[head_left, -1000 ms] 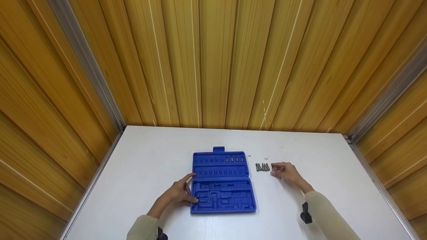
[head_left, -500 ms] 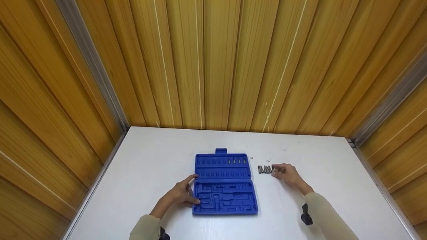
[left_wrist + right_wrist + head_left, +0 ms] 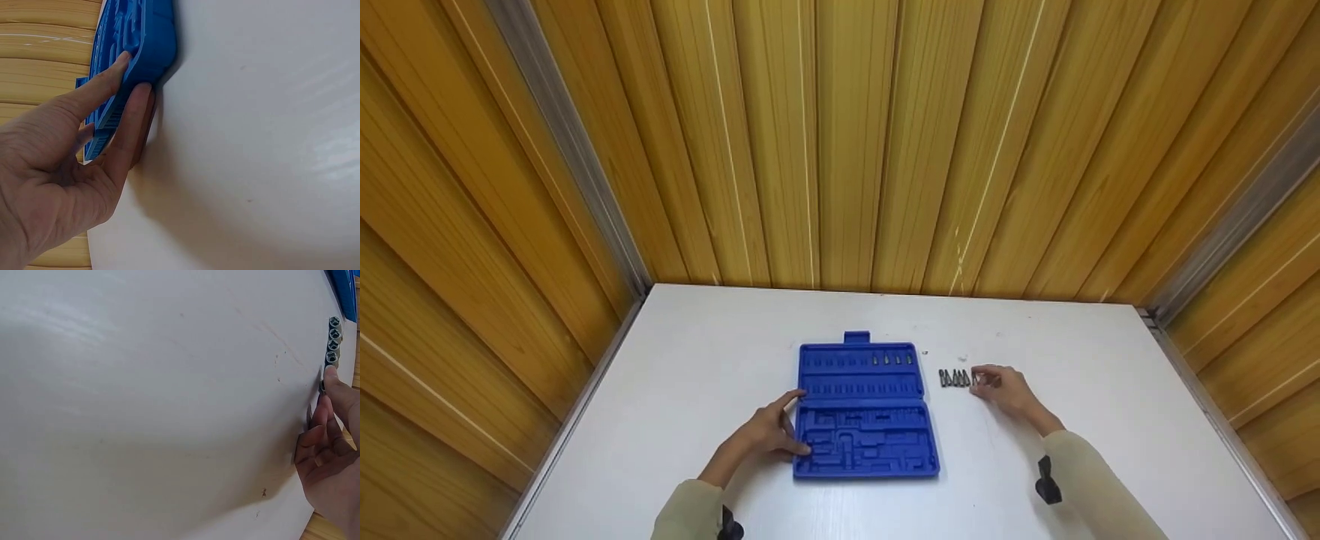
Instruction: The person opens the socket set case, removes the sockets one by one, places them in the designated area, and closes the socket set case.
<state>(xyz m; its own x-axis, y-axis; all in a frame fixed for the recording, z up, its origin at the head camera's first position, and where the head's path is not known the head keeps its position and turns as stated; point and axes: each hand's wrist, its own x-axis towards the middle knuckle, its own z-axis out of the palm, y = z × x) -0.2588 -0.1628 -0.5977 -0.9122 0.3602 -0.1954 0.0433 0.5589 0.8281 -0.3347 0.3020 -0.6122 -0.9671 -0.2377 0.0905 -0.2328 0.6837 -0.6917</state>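
An open blue plastic tool case point(image 3: 859, 405) lies on the white table, its moulded slots facing up. My left hand point(image 3: 763, 433) grips its left side; in the left wrist view the thumb point(image 3: 121, 61) presses on the rim and other fingers lie along the outer wall. To the right of the case, several small metal bit sockets point(image 3: 953, 378) stand in a close row. At the row's right end my right hand point(image 3: 1006, 391) pinches another bit socket point(image 3: 323, 386) between thumb and fingers, which partly hide it. Several bits point(image 3: 886, 359) sit in the case's upper right slots.
The white table point(image 3: 1035, 487) carries a few small specks near the case. Yellow wood-patterned panels point(image 3: 840, 150) rise behind it and at both sides, with metal posts point(image 3: 574, 135) at the corners.
My right hand has shifted slightly left, bringing its bit socket nearer the row. The left hand keeps its hold on the case. The head view has moved a little.
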